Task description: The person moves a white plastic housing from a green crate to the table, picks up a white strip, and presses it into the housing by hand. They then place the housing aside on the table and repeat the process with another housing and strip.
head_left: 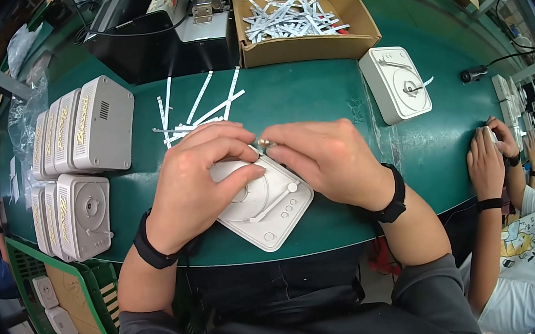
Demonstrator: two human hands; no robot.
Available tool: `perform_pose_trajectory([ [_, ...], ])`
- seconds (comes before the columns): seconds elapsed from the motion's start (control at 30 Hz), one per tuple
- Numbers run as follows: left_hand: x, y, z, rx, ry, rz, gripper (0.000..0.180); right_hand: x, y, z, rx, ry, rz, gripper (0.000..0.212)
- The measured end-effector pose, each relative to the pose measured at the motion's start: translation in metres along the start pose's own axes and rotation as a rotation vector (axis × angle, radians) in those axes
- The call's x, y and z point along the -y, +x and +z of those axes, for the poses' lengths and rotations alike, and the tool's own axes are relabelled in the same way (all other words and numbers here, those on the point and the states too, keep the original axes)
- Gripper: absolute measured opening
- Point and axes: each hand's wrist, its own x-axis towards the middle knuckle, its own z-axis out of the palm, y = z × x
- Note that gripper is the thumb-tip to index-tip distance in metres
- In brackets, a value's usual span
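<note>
Head view, white device (266,210), between both hands (195,168) (333,159)

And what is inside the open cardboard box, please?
Many white strips lie jumbled in the cardboard box. Anything beneath them is covered, so I cannot tell.

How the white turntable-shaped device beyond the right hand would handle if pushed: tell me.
The device probably won't roll or tip easily: it lies face up, boxy and broad. It looks smooth, so it may slip. The thin arm on its face looks fragile.
</note>
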Motion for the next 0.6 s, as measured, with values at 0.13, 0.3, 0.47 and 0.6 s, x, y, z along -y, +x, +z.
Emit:
perform_pose_trajectory([
  [0.13, 0.0024, -0.0015, 0.0005, 0.003, -0.038, -0.019, 0.019, 0.002, 0.0026, -0.0038, 0.101, -0.059, -0.061, 0.019],
  [0.3, 0.0032, -0.0011, -0.0014, -0.002, -0.064, -0.024, 0.018, -0.0026, 0.0063, -0.0018, 0.143, -0.105, -0.09, 0.016],
  [0.47, 0.0015, -0.0001, -0.0023, 0.007, -0.047, -0.041, 0.018, -0.0003, 0.0071, 0.0008, 0.127, -0.039, -0.037, 0.01],
  [0.6, 0.0037, -0.0006, -0.0007, 0.011, -0.086, -0.008, 0.015, 0.0043, 0.0097, -0.0019, 0.173, 0.111, 0.124, 0.011],
])
